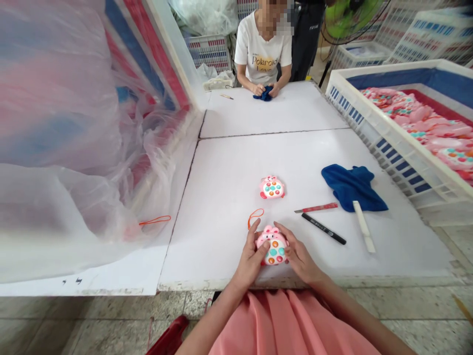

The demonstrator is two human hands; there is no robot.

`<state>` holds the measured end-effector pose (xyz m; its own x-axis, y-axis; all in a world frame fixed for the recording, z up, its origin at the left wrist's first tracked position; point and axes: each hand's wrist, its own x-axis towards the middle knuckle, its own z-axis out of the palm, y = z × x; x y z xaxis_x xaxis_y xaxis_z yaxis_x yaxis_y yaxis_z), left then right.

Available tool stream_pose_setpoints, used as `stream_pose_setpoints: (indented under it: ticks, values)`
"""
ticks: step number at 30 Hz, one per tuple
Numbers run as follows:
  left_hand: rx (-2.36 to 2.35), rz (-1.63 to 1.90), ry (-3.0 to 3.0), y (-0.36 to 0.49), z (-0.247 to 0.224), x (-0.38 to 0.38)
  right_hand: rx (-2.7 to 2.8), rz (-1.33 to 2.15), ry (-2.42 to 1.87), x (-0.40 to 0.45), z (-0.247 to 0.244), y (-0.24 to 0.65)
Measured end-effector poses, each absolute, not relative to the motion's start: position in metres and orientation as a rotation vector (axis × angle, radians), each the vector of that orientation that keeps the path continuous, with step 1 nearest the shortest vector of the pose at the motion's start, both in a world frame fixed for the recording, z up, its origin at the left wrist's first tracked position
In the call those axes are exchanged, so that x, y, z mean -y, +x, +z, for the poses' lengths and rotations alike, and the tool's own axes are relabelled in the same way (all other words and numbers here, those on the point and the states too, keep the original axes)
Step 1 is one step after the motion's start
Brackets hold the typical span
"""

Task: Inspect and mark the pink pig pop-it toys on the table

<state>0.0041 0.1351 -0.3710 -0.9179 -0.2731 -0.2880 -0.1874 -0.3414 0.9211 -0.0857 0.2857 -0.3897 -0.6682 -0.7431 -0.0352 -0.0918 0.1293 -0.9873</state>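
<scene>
Near the table's front edge, a pink rabbit-faced toy (pixel 275 250) with coloured round buttons is held between both hands. My left hand (pixel 252 254) grips its left side, the thumb on its face. Around the right side curl the fingers of my right hand (pixel 300 255). An orange loop strap (pixel 254 217) extends above my left hand; whether it is tied to the toy I cannot tell. A second pink toy (pixel 272 188) lies farther up the white table (pixel 221 197), touched by neither hand.
Right of my hands lie a black marker (pixel 324 229), a red cutter (pixel 318 208), a white strip (pixel 364 227) and a blue cloth (pixel 353 187). A crate (pixel 391 143) of pink toys stands right. Plastic-wrapped stacks (pixel 74 123) stand left. Opposite, a person (pixel 263 54) handles blue cloth.
</scene>
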Motion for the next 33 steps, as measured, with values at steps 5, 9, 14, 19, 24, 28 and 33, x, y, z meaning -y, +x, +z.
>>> stream_pose_setpoints:
  ticks: [5,9,14,19,24,28,33]
  values:
    - [1.728,-2.499,0.567,0.005,-0.373,-0.134,-1.928,-1.549,-0.834,-0.284,-0.39,-0.087]
    - [1.811,-2.54,0.468,0.006,-0.368,-0.135,-1.95,-1.536,-0.767,-0.283,-0.388,-0.087]
    - [1.9,-2.446,0.528,0.007,-0.364,-0.138,-1.967,-1.522,-0.8,-0.284,-0.386,-0.086]
    - [1.808,-2.408,0.604,0.007,-0.369,-0.134,-2.021,-1.47,-1.083,-0.283,-0.392,-0.082]
    - [1.755,-2.355,0.753,0.006,-0.371,-0.127,-2.257,-1.29,-1.259,-0.278,-0.401,-0.074]
    - [1.914,-2.316,0.477,0.009,-0.364,-0.124,-2.142,-1.499,-1.085,-0.277,-0.394,-0.071]
    - [2.45,-1.772,0.619,0.01,-0.351,-0.128,-1.76,-1.691,-0.503,-0.275,-0.372,-0.063]
